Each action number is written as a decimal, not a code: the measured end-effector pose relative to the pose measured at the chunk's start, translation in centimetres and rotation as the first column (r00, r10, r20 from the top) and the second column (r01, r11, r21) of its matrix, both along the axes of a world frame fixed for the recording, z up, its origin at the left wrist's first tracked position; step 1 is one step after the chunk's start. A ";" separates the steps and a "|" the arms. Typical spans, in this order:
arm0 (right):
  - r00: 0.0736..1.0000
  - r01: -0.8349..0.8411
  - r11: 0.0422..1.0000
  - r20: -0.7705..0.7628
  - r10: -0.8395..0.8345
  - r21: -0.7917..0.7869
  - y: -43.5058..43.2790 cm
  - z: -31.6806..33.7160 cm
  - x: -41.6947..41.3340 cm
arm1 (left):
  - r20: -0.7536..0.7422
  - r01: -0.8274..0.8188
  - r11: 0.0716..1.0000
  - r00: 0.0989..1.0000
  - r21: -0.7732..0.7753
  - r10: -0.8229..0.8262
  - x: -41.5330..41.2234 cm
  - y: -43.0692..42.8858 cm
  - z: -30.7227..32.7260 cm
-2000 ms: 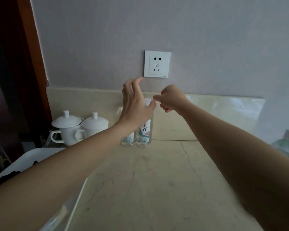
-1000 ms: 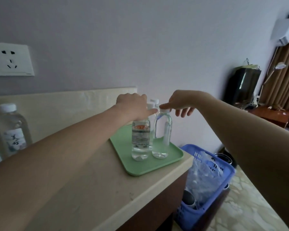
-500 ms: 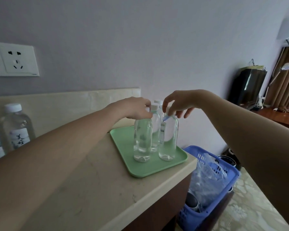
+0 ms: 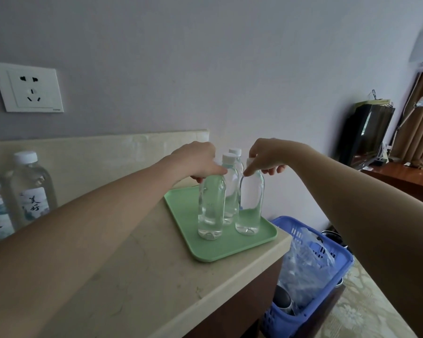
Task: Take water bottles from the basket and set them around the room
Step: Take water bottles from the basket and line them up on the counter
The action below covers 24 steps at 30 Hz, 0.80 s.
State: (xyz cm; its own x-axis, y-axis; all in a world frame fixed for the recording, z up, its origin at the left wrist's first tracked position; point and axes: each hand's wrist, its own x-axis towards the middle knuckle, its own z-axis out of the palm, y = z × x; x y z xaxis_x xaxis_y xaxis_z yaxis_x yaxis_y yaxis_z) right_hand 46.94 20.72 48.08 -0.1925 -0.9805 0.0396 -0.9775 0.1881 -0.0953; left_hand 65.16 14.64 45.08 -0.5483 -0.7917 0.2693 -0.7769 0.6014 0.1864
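Note:
Several clear water bottles with white caps stand upright on a green tray [image 4: 181,215] at the right end of the marble counter. My left hand [image 4: 198,162] grips the top of the front left bottle [image 4: 211,208]. My right hand [image 4: 266,157] pinches the neck of the front right bottle [image 4: 250,206]. Behind these stands another bottle [image 4: 232,189], partly hidden. Beside the counter on the floor is a blue basket [image 4: 337,264] holding clear plastic.
Two labelled water bottles [image 4: 32,191] stand at the counter's left against the backsplash, under a white wall socket [image 4: 28,87]. The counter edge [image 4: 230,289] runs diagonally. At far right are a dark television [image 4: 364,135], a wooden desk and a lamp.
My view swung right from the socket and cups to the green tray. Both hands came down onto the tops of the two front bottles, and those bottles shifted a little on the tray.

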 end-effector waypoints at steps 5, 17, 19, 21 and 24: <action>0.990 -0.058 0.995 0.135 0.047 0.081 0.0 0.7 0.7 | -0.073 0.047 0.997 0.996 0.065 -0.042 0.7 0.1 0.0; 0.999 0.024 0.996 -0.020 -0.025 -0.091 -0.7 -0.4 1.2 | 0.089 -0.069 0.990 0.993 -0.121 0.080 0.7 -0.3 -0.6; 1.000 0.016 0.995 -0.007 -0.017 -0.101 -0.7 -0.5 1.1 | 0.038 -0.029 0.997 0.999 -0.078 0.032 0.6 -0.3 -1.0; 1.000 0.012 0.993 0.020 -0.010 -0.115 -0.8 -0.6 1.1 | -0.031 0.008 1.000 0.999 -0.024 -0.008 0.8 0.0 -1.1; 0.998 0.010 0.991 0.069 -0.001 -0.131 -0.9 -0.7 1.0 | -0.083 0.032 0.999 0.996 0.017 -0.030 1.4 0.3 -0.9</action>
